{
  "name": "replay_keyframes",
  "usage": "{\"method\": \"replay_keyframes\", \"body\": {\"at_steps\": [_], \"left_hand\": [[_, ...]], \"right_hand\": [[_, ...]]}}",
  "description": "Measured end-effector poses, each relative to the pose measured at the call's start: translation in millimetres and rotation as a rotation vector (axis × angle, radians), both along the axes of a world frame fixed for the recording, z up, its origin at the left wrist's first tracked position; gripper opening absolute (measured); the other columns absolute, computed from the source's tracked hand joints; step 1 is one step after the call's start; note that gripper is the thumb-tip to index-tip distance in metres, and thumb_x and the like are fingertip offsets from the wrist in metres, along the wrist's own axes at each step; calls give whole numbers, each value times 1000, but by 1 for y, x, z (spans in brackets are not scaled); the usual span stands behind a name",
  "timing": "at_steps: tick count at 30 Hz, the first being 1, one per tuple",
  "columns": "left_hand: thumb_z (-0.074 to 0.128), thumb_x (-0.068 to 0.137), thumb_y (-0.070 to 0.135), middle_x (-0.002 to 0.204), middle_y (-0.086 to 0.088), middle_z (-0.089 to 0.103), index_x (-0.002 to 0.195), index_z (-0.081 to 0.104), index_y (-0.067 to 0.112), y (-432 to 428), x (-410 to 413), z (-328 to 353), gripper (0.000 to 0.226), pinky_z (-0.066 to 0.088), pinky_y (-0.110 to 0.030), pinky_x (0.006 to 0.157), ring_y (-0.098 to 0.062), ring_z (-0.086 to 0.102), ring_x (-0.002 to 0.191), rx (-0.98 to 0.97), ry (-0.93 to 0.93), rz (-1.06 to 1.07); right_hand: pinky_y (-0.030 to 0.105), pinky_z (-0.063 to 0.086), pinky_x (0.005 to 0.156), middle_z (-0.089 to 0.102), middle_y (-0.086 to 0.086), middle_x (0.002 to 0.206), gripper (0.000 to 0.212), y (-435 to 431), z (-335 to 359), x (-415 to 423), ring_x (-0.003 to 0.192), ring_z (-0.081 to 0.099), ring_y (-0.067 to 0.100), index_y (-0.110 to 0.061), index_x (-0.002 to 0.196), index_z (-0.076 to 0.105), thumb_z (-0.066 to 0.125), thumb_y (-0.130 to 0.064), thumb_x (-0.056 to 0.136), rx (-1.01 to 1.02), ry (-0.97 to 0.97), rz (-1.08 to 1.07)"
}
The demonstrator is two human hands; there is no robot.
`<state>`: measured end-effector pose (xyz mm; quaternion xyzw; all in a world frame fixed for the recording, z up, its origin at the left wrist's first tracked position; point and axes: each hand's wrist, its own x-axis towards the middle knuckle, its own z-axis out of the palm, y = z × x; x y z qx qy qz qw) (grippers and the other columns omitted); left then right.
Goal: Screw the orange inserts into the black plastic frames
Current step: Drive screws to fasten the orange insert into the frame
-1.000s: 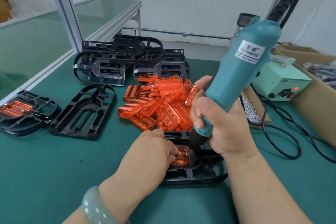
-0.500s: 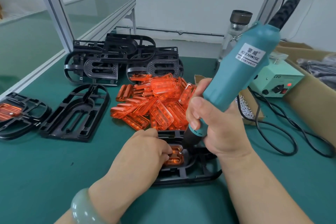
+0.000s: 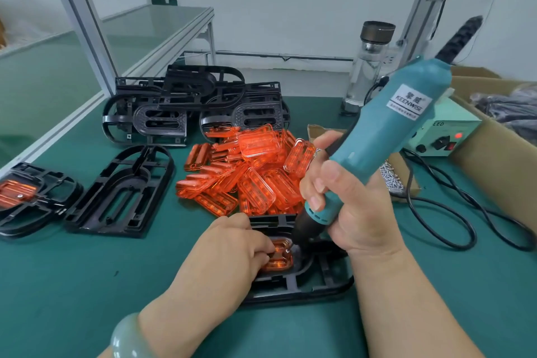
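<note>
Head view: our right hand (image 3: 360, 212) grips the electric screwdriver (image 3: 383, 139); our left hand (image 3: 229, 253) holds the orange insert (image 3: 280, 254), hiding part of its black frame (image 3: 322, 282).

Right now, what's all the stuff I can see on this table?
electric screwdriver: one, teal, tip down at the near frame
near frame: one, black, under both hands
seated insert: one, orange, inside near frame
loose inserts: a heap, orange, table middle
stacked frames: several, black, at the back
flat frames: two, black, left
screws: many, silver, cardboard tray right
power box: one, pale green, right
bottle: one, clear, back right
left hand: one, holds seated insert
right hand: one, grips electric screwdriver
</note>
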<state>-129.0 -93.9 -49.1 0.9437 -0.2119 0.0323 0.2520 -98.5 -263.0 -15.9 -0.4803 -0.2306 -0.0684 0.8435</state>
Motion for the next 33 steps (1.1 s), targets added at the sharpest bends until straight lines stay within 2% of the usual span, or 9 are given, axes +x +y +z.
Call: {"method": "replay_keyframes", "body": {"at_steps": [8, 13, 17, 19, 21, 25, 27, 30, 33], "left_hand": [[53, 93, 36, 92, 14, 42, 113, 65, 41, -6, 3, 0, 23, 34, -13, 78, -6, 44, 94, 25, 15, -7], [54, 93, 35, 89, 15, 41, 112, 65, 40, -6, 2, -1, 23, 34, -15, 76, -7, 43, 93, 22, 19, -2], [51, 94, 36, 86, 14, 36, 114, 64, 42, -6, 4, -1, 24, 32, -15, 75, -7, 41, 92, 60, 23, -10], [50, 94, 38, 88, 15, 36, 114, 63, 43, -6, 4, -2, 24, 31, -13, 75, -6, 42, 93, 73, 24, -13], [50, 94, 39, 91, 17, 39, 113, 63, 43, -4, 3, -2, 23, 33, -12, 78, -5, 44, 94, 77, 20, -23], [53, 92, 39, 92, 19, 43, 108, 65, 43, -2, 4, -1, 21, 38, -13, 81, -1, 46, 92, 75, 27, -38], [54, 91, 38, 89, 21, 44, 103, 67, 43, 0, 6, 3, 18, 36, -10, 76, 0, 47, 88, 70, 74, -34], [52, 90, 41, 84, 21, 56, 93, 66, 41, 1, 12, 16, 15, 41, -12, 70, 2, 52, 81, 95, 105, -33], [54, 88, 45, 85, 24, 65, 93, 68, 40, -9, 24, 35, 17, 47, -16, 75, 5, 57, 81, 107, 86, -16]], "right_hand": [[20, 39, 50, 51, -5, 60, 26, -4, 0, -5, 43, 47, 8, -11, 103, 54, 59, -15, 78, -2, -56, -4], [22, 39, 50, 51, -4, 59, 24, -3, 0, -7, 43, 46, 10, -21, 98, 64, 61, -14, 76, 1, -76, -22], [21, 36, 52, 53, -6, 60, 27, -3, 12, -5, 45, 48, 7, -19, 102, 63, 61, -7, 77, 95, -148, 50], [21, 37, 52, 52, -7, 59, 25, -7, 17, -4, 45, 48, 7, -15, 102, 57, 59, -8, 78, 122, -122, -6], [20, 38, 52, 50, -7, 58, 26, -11, 15, -3, 45, 47, 6, -14, 102, 53, 65, -12, 79, 159, -60, -74], [22, 36, 52, 46, -7, 56, 15, -21, 7, 1, 43, 43, 7, -16, 98, 54, 48, -14, 84, 288, 92, -205], [21, 37, 53, 45, -7, 57, 15, -28, 5, 1, 43, 43, 6, -18, 97, 54, 49, -17, 83, 352, 123, -242], [20, 41, 53, 45, -9, 57, 13, -39, 4, 1, 44, 42, 5, -20, 95, 54, 50, -20, 83, 428, 140, -269], [19, 43, 54, 46, -11, 58, 13, -47, 3, 3, 45, 43, 3, -21, 95, 54, 55, -23, 81, 491, 140, -268]]}}
